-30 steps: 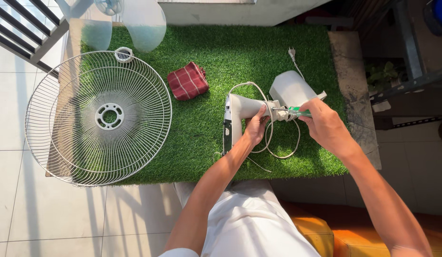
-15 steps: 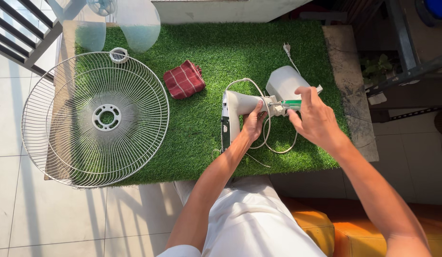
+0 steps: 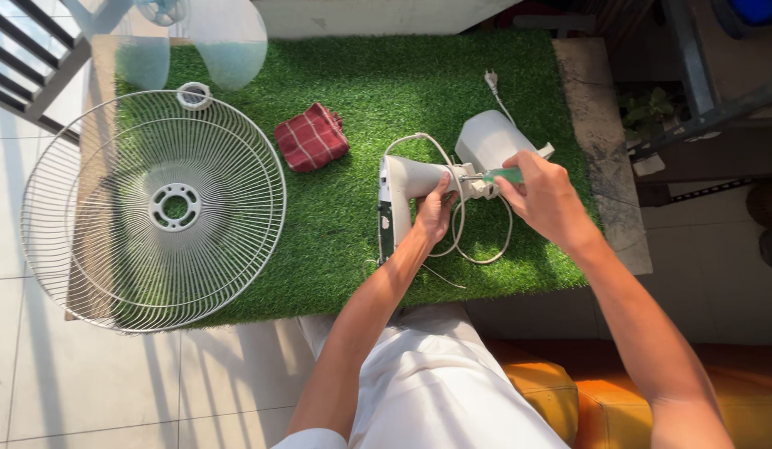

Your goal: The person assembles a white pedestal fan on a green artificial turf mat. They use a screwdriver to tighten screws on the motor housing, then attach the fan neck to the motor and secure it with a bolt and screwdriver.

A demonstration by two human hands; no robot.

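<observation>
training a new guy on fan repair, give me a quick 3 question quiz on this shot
1. True or false: the right hand holds a green-handled screwdriver against the white fan body.
2. What does the left hand rest on?
A. the wire fan guard
B. the neck of the fan body
C. the red checked cloth
3. Fill in: the cloth lies on the green ____ between the guard and the fan body.

Key
1. True; its tip meets the joint by the motor housing.
2. B.
3. Artificial grass mat.
</observation>
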